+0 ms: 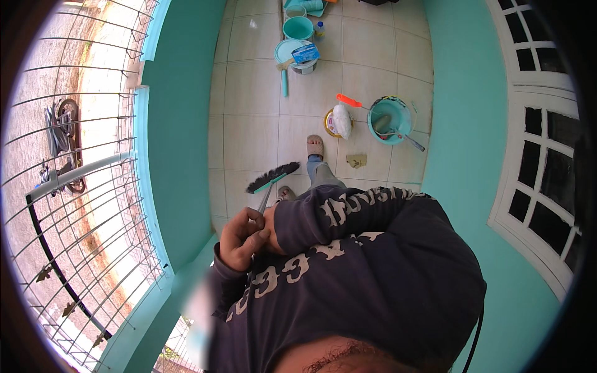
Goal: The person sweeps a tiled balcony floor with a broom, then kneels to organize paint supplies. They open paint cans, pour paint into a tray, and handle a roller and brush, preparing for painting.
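A broom with black bristles and a teal-green edge rests on the floor tiles beside my feet. Its thin grey handle rises to my two hands, which meet in front of my body. My left hand is closed, its fingers curled round at the handle. Across my chest reaches my right arm, bringing my right hand to the same spot on the handle. That hand is closed against the handle, though its fingers are mostly hidden behind the left hand and the dark sleeve.
Ahead on the right stand a teal bucket with tools inside, a round tub with a white bag on it, and an orange-handled tool. Farther off are a lidded bucket and another teal bucket. Walls flank both sides.
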Tool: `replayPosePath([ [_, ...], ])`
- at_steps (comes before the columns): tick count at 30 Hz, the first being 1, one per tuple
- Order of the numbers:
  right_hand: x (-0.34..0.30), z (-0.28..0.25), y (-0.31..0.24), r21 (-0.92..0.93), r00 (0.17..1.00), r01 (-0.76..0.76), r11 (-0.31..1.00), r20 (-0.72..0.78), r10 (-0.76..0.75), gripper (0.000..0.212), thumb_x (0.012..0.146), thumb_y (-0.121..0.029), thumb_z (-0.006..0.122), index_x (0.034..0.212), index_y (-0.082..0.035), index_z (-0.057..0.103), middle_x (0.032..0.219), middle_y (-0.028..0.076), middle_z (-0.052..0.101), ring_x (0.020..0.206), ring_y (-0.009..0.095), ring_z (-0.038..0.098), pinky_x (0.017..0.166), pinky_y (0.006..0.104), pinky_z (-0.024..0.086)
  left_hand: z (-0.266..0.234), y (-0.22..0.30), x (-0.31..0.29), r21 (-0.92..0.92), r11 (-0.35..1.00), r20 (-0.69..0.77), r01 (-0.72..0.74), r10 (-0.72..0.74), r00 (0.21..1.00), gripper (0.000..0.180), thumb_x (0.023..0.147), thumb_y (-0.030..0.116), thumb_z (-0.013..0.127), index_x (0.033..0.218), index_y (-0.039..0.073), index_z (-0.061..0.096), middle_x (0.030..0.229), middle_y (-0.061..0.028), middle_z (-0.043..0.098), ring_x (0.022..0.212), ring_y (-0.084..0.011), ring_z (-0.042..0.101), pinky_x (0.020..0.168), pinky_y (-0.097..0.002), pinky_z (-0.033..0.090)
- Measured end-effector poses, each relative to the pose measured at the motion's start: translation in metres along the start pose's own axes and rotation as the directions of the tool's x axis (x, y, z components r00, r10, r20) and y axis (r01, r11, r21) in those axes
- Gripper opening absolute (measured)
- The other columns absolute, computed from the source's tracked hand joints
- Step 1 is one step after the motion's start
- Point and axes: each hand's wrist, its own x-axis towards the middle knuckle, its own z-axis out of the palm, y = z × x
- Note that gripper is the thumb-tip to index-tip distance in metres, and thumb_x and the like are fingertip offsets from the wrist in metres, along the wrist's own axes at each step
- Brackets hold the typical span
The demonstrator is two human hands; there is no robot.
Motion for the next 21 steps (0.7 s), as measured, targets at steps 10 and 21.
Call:
replayPosePath([
  [10, -0.016, -0.039, 0.026, 0.102, 0.994, -0.112, 0.988, 0.011, 0.112, 0.023, 0.075, -0.026, 0.055, 0.097, -0.026, 0.062, 0.087, 0.009, 0.063, 0.078, 0.029, 0.061, 0.067, 0.0350, 0.049, 0.008, 0.027, 0.048, 0.232, 0.973, -0.053, 0.019, -0.007, 0.999, 0.030, 0.070, 0.019, 0.071, 0.077, 0.001, 0.048, 0.064, -0.0021, 0.053, 0.058, -0.0071, 0.048, 0.052, -0.0217, 0.038],
  [21, 0.010, -0.010, 0.043, 0.142, 0.998, -0.031, 0.989, -0.040, 0.037, 0.027, 0.079, -0.028, 0.052, 0.104, -0.025, 0.060, 0.094, 0.006, 0.063, 0.084, 0.024, 0.060, 0.074, 0.0319, 0.046, 0.003, 0.019, 0.054, 0.062, 0.997, -0.014, 0.038, -0.037, 0.999, 0.030, 0.070, 0.014, 0.072, 0.076, 0.002, 0.045, 0.064, 0.0027, 0.046, 0.059, -0.0032, 0.042, 0.051, -0.0179, 0.034],
])
